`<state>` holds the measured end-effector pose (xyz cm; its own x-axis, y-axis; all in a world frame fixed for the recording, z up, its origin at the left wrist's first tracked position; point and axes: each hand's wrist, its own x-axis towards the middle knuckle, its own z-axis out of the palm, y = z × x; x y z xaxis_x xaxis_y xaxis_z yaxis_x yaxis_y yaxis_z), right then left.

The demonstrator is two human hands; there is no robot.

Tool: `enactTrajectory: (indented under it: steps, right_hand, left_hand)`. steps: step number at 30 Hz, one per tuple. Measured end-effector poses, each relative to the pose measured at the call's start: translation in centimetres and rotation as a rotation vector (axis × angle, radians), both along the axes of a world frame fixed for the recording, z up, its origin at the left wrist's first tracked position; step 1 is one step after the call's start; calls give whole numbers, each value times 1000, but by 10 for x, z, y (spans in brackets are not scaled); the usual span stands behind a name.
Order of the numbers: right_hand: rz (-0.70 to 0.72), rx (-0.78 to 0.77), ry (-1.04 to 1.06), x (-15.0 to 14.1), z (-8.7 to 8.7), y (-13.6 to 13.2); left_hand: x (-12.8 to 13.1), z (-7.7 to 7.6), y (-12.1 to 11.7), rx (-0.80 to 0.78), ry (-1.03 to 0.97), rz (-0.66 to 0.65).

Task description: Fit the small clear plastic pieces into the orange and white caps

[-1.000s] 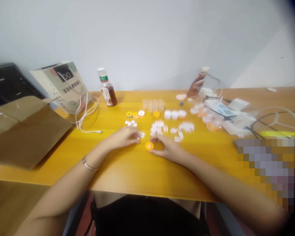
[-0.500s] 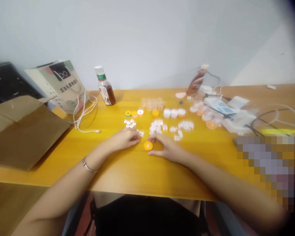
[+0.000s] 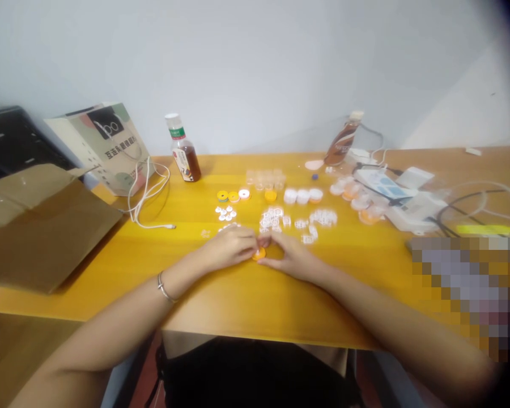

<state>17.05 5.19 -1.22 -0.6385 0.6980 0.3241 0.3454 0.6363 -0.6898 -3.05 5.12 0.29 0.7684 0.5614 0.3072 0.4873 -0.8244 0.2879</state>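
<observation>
A small round orange disc (image 3: pixel 259 255) lies on the table between my hands. My right hand (image 3: pixel 295 256) grips it at the edge, thumb on the near side and fingers on the far side. From the left, my left hand (image 3: pixel 233 247) reaches over the disc with its fingers pinched together. Whatever those fingertips hold, if anything, is too small and blurred to make out. Just beyond the hands lie a pile of small white pieces with dark marks (image 3: pixel 272 216) and a group of white pointed pieces (image 3: pixel 226 213).
Yellow and white round discs (image 3: pixel 233 196), clear cups (image 3: pixel 266 179) and white round pieces (image 3: pixel 302 196) form a row farther back. Two bottles of brown drink, one left (image 3: pixel 186 161) and one right (image 3: pixel 341 144), stand near the wall. A cardboard box (image 3: pixel 46 226) sits left, a power strip (image 3: pixel 412 212) right.
My left hand has moved right, from beside the disc to over it, its fingers now meeting the right hand's. The right hand has barely moved and has closed in on the disc.
</observation>
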Motion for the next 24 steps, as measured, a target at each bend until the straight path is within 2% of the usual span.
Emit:
enactTrajectory:
  steps: [3,10,14,18,21,24]
  right_hand:
    - [13,-12,8,0,0,-1]
    - [22,-6,26,-2,2,-4]
    - [27,13,26,-2,2,-4]
    - [13,6,-3,-1,2,-4]
    - [-5,1,-25,0,3,-4]
    - [-9,-2,-32,0,3,-4]
  left_hand:
    - [-1,1,-1,-34,6,21]
    - [-8,16,-6,-139,73,0]
    - [-8,13,-2,-220,57,-17]
    - [-13,9,4,-326,-73,-46]
    - [-22,12,10,-284,-151,43]
    - [-33,15,16,-141,-132,204]
